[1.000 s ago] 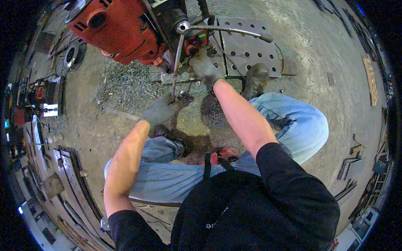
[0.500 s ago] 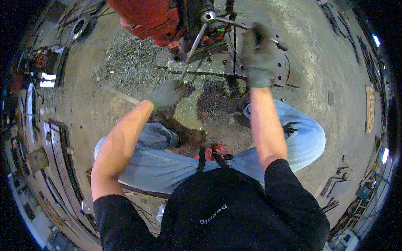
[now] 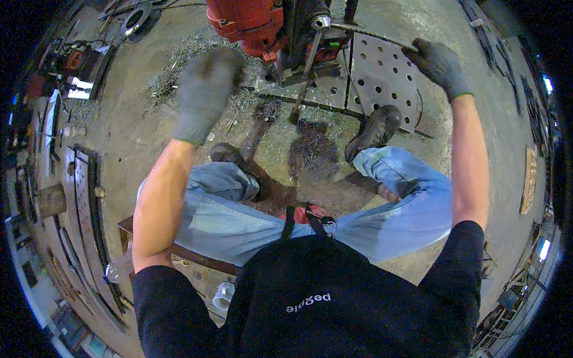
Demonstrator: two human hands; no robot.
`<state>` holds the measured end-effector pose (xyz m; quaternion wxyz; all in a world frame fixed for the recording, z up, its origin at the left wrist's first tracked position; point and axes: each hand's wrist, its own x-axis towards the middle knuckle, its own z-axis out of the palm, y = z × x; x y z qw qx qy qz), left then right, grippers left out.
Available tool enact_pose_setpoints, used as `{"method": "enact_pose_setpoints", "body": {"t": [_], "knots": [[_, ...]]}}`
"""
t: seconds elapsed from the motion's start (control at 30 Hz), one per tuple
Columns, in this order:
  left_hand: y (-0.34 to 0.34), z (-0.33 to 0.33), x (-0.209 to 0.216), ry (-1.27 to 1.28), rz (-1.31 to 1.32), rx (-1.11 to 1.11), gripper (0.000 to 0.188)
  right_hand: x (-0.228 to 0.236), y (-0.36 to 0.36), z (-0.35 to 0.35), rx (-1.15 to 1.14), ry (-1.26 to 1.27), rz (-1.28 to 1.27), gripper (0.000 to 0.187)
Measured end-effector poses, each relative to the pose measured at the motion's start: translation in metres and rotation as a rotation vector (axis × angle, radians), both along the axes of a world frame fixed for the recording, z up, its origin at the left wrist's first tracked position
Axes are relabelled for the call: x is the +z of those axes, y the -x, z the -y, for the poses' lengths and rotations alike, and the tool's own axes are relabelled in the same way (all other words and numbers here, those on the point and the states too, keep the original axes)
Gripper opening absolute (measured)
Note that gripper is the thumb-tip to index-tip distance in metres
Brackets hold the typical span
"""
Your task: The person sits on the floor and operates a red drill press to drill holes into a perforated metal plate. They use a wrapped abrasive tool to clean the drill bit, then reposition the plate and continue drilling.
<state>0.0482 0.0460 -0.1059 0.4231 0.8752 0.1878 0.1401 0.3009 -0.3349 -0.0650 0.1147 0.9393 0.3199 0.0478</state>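
Drill handle (image 3: 370, 34) at perforated plate's (image 3: 382, 77) far edge
Right hand (image 3: 439, 62) fingers clamped on its tip; left hand (image 3: 206, 89) raised clear, fingers loosely together, open floor (image 3: 137, 137) beneath.

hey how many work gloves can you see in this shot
2. A grey glove on the left hand, raised and blurred over the floor left of the red drill; a dark one on the right hand, at the drill's feed handle.

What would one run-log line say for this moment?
left hand: gloved, raised, empty | right hand: gloved, on crank handle | red drill over perforated steel plate | person seated
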Motion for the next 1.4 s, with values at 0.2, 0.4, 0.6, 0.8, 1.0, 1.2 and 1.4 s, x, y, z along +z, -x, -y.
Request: {"method": "enact_pose_setpoints", "body": {"t": [0.2,0.4,0.6,0.8,1.0,1.2,1.4], "knots": [[0.002,-0.011,0.052,0.392,0.721,0.195,0.035,0.041,0.020,0.003,0.065,-0.013,0.060,0.046],[-0.008,-0.012,0.060,0.093,0.766,-0.057,0.035,0.054,0.038,0.006,0.054,-0.042,0.127,0.048],[-0.031,0.003,0.092,0.267,0.691,0.179,0.034,0.038,0.103,-0.003,-0.030,-0.065,0.098,0.049],[-0.052,-0.018,0.087,0.006,0.446,0.031,0.049,0.026,0.066,0.012,-0.068,0.020,0.118,0.051],[-0.069,-0.005,0.082,0.134,0.486,-0.213,0.068,0.033,0.013,0.018,-0.018,0.018,0.063,0.054],[-0.102,-0.041,0.072,0.267,0.445,-0.251,0.082,0.033,0.107,0.006,-0.187,0.127,0.039,0.055],[-0.128,-0.036,0.064,0.218,0.407,-0.233,0.082,0.031,0.129,0.014,-0.180,0.080,0.080,0.050]]}}
